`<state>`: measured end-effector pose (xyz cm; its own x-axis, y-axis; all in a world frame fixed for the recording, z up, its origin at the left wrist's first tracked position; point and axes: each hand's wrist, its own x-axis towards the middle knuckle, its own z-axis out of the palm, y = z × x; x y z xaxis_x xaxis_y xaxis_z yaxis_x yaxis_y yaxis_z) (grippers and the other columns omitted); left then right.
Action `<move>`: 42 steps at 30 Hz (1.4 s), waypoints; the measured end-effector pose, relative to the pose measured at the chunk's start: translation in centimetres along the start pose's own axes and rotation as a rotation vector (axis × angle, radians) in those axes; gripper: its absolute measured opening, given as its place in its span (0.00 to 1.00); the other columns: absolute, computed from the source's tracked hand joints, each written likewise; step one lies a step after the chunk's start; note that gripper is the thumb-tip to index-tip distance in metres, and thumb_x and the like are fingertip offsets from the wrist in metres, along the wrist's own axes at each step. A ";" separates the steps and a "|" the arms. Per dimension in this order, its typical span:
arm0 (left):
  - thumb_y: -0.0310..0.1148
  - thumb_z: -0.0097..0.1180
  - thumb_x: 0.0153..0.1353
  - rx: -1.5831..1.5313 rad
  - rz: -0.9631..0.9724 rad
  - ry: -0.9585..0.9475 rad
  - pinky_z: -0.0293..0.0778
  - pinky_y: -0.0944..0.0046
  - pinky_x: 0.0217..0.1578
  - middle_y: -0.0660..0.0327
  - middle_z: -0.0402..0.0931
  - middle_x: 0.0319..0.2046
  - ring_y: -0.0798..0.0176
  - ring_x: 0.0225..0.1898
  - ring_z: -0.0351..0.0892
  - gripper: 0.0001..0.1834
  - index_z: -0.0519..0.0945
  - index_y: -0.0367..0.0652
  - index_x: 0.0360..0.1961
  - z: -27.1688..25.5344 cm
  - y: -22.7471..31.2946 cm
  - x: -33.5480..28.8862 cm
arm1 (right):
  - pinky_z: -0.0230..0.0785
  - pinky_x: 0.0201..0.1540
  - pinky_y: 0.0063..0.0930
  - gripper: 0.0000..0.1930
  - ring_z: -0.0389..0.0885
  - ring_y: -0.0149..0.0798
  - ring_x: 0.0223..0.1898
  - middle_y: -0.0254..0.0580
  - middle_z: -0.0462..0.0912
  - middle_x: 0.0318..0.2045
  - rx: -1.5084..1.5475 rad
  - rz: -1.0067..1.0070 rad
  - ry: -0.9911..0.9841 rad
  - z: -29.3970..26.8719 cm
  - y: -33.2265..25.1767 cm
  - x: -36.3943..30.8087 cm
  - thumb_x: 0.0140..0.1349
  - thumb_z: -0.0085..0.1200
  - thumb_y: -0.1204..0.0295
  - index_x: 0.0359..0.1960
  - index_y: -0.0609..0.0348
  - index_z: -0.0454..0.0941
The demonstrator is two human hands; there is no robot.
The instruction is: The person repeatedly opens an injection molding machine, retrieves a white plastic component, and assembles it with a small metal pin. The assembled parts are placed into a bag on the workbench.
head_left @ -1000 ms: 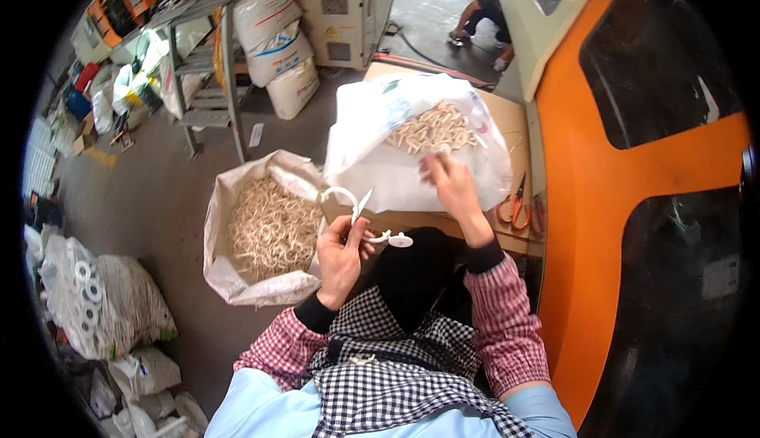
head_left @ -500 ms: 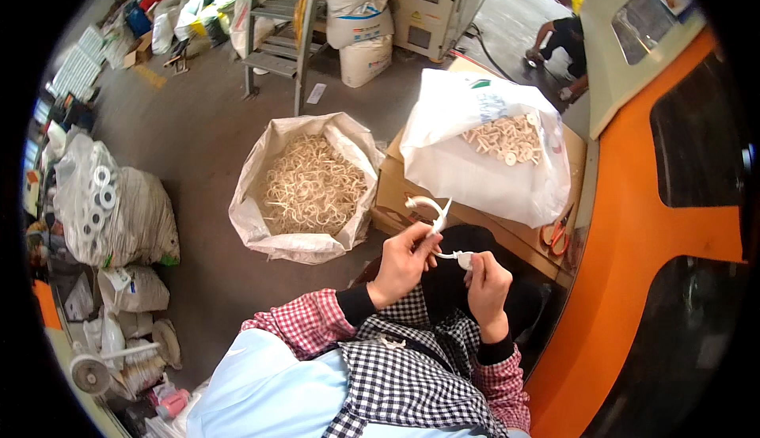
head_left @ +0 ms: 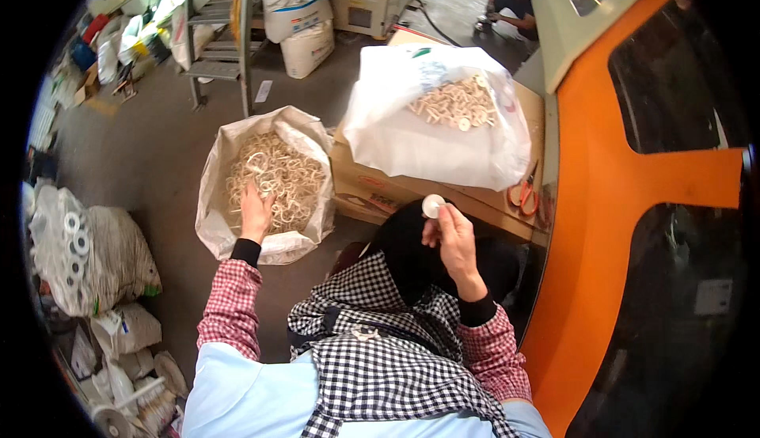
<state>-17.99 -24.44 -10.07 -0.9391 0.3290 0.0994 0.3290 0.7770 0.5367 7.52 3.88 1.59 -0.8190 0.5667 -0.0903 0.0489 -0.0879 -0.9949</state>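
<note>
My left hand (head_left: 255, 215) reaches over the open woven sack (head_left: 212, 228) of thin, curved off-white plastic scraps (head_left: 297, 189). Its fingers are apart, and a brighter white curved scrap (head_left: 257, 161) lies just beyond their tips. Above my lap, my right hand (head_left: 457, 244) pinches a small white plastic part with a round disc head (head_left: 432, 206) between thumb and fingers. Beyond that hand, a white plastic bag (head_left: 396, 149) lies open on a cardboard box (head_left: 360, 189). Inside the bag is a heap of small off-white parts (head_left: 455, 106), one showing a round disc.
Orange-handled scissors (head_left: 524, 197) lie on the box's right side, beside an orange machine frame (head_left: 586, 224). Full sacks (head_left: 127, 256) stand at the left. Metal steps (head_left: 218, 54) and stacked white sacks (head_left: 305, 46) are farther back. Another person (head_left: 514, 7) crouches at the far right.
My hands have parted. My left hand has gone left and away to the sack of scraps; the right keeps the disc-headed part. The curved scrap is off the part. The view has shifted right.
</note>
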 end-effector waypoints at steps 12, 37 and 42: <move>0.24 0.54 0.57 -0.769 0.561 -0.353 0.68 0.69 0.28 0.58 0.69 0.30 0.66 0.27 0.70 0.15 0.72 0.35 0.46 -2.4 24.7 -9.0 | 0.66 0.19 0.30 0.04 0.76 0.43 0.19 0.47 0.73 0.18 -0.629 -0.442 0.064 2.6 -2.9 -3.3 0.63 0.45 0.78 0.30 0.64 0.68; 0.30 0.42 0.67 -1.425 -0.170 -1.020 0.79 0.67 0.40 0.55 0.76 0.41 0.64 0.39 0.79 0.15 0.72 0.31 0.49 -0.7 25.1 -10.3 | 0.69 0.27 0.32 0.05 0.77 0.47 0.27 0.49 0.75 0.27 -0.578 -0.379 0.143 -0.3 -1.7 -4.0 0.61 0.48 0.75 0.32 0.65 0.73; 0.28 0.43 0.66 -1.422 -0.175 -1.037 0.78 0.66 0.43 0.54 0.76 0.42 0.64 0.41 0.78 0.14 0.72 0.31 0.49 -0.6 25.0 -10.2 | 0.69 0.27 0.32 0.04 0.76 0.47 0.25 0.47 0.75 0.26 -0.636 -0.418 0.159 -0.3 -1.4 -4.1 0.60 0.49 0.75 0.33 0.63 0.75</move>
<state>-0.25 -8.73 2.80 -0.3211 0.9125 -0.2534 -0.6217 -0.0013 0.7833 10.93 1.93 3.31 -0.7521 0.5644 0.3403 0.1121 0.6183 -0.7779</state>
